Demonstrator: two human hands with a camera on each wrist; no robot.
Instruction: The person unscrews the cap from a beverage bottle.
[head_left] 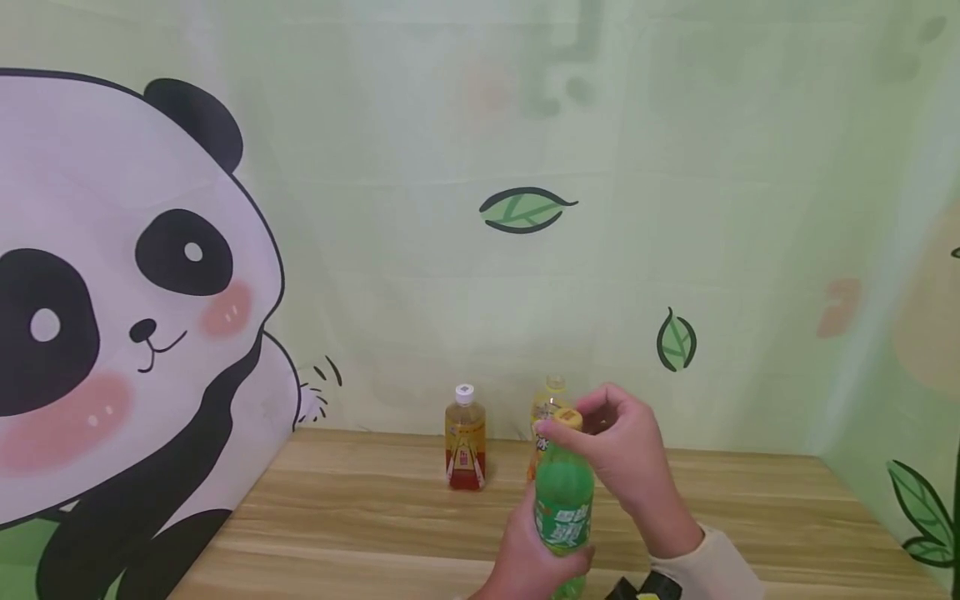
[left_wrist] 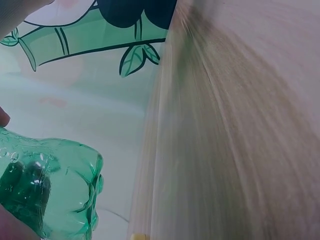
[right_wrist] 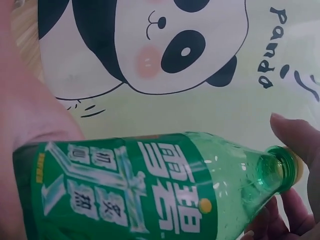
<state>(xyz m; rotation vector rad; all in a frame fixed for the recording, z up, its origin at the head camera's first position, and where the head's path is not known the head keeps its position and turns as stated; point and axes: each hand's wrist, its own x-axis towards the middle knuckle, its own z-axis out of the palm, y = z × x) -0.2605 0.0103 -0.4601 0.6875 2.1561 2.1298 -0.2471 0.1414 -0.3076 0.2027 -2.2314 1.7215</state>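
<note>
A green plastic soda bottle with a green label stands upright in my left hand, whose fingers and thumb wrap its lower part. In the left wrist view the clear green base of the bottle sticks out past the grip. My right hand is at the top, thumb and fingers pinching the yellow cap. From the right wrist, the cap sits on the bottle's neck, with the thumb on one side and curled fingers on the other.
On the wooden table stands a bottle of reddish-brown drink with a white cap. Beside it, a yellow-labelled bottle is partly hidden behind the green one. A pale green cloth backdrop with a printed panda rises behind the table.
</note>
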